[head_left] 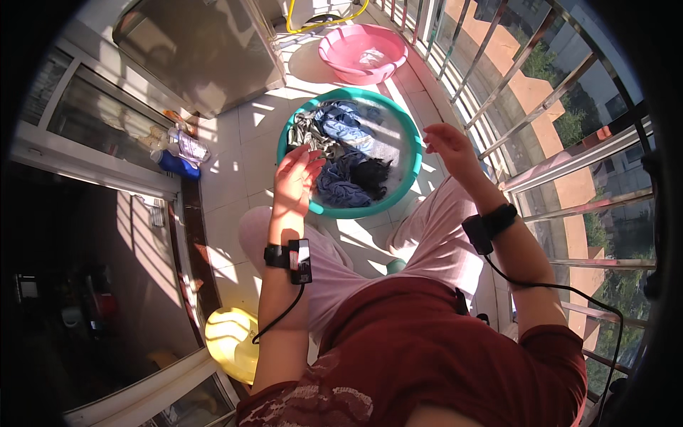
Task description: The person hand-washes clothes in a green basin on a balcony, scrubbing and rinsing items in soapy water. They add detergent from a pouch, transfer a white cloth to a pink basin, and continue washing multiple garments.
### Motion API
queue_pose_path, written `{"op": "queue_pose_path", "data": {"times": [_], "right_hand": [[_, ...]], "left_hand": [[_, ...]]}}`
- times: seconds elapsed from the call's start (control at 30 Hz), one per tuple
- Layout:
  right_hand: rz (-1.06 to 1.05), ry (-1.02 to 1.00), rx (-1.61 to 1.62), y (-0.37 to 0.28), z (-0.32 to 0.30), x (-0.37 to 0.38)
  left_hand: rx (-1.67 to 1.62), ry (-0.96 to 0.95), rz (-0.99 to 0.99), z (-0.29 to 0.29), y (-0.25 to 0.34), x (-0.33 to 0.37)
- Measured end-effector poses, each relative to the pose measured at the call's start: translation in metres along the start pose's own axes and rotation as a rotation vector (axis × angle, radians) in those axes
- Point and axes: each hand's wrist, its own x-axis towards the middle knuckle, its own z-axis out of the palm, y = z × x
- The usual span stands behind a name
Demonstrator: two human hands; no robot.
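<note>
A green round basin (411, 171) stands on the tiled floor in front of my knees, with sudsy water (393, 139) along its right side. Wet clothes lie in it: a light blue garment (346, 124), a grey-and-white one (307, 133), a darker blue one (337, 186) and a black one (371, 176). My left hand (297, 178) hovers at the basin's left rim, fingers loosely spread and holding nothing. Just beyond the right rim, my right hand (452, 151) is raised with its fingers loosely bent apart, and nothing shows in it.
Behind the green basin sits a pink basin (363, 53) with something whitish inside. Bottles, one of them blue (178, 165), lie by the sliding door at left. A yellow basin (231, 341) is near my left elbow. Metal railings (526, 53) line the right side.
</note>
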Motion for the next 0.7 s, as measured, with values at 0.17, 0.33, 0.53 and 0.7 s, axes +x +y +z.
{"op": "queue_pose_path", "data": {"times": [0.17, 0.33, 0.53, 0.7], "right_hand": [[0.154, -0.243, 0.066, 0.047, 0.083, 0.03], [0.299, -0.328, -0.044, 0.072, 0.116, 0.036], [0.436, -0.669, -0.375, 0.115, 0.144, 0.005], [0.507, -1.011, -0.444, 0.145, 0.157, -0.041]], "left_hand": [[-0.077, 0.109, 0.087, -0.05, 0.025, -0.027], [-0.069, 0.19, 0.118, -0.063, 0.035, -0.043], [-0.179, 0.111, 0.187, -0.068, 0.048, -0.046], [-0.321, 0.078, 0.182, -0.07, 0.058, -0.044]]}}
